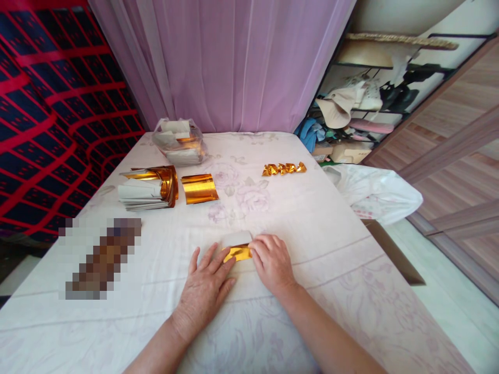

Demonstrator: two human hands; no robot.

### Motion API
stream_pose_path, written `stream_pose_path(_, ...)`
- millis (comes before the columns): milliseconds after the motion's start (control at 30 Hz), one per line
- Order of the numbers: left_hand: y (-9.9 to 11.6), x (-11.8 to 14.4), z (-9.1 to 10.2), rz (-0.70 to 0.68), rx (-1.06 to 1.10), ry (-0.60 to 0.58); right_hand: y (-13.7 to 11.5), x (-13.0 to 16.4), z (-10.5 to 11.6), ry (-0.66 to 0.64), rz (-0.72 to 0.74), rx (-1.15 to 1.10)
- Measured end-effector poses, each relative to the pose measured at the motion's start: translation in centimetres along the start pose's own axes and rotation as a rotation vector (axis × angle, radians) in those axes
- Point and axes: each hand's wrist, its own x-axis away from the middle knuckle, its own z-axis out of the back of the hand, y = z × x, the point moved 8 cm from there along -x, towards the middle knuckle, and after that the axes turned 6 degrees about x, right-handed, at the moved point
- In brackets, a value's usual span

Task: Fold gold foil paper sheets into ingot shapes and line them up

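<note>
Between the two flat, open palms, a gold foil sheet lies on the surface, pressed by the left hand and right hand fingertips. Beyond them sit a foil stack and folded gold pieces.

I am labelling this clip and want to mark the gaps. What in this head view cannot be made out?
- Gold sheet: its ends lie under the fingers of the left hand and right hand, so its full shape is hidden.
- Item at the table's left: pixelated, unreadable.
- Plastic bag: contents too small and veiled by the plastic.
- Shelf clutter: too jumbled to name.
- White bag: contents hidden.
</note>
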Motion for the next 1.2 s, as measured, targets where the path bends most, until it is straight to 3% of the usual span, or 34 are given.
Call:
stream_pose_path(167,-0.2,0.0,0.2,0.017,0.022,0.004,-1.6,0.5,-0.2,-0.055,0.169,-0.073)
stream_pose_path(500,-0.9,-0.2,1.2,0.089,0.138,0.066,-0.9,0.3,-0.3,-0.142,0.112,-0.041)
stream_pose_path(867,-0.9,-1.2,1.9,0.117,0.178,0.103,-3.6,0.5,-0.5,-0.077,0.263,-0.043)
stream_pose_path(1200,-0.8,-1.4,2.3,0.12,0.209,0.102,-3.2,0.3,-0.7,-0.073,0.194,-0.082)
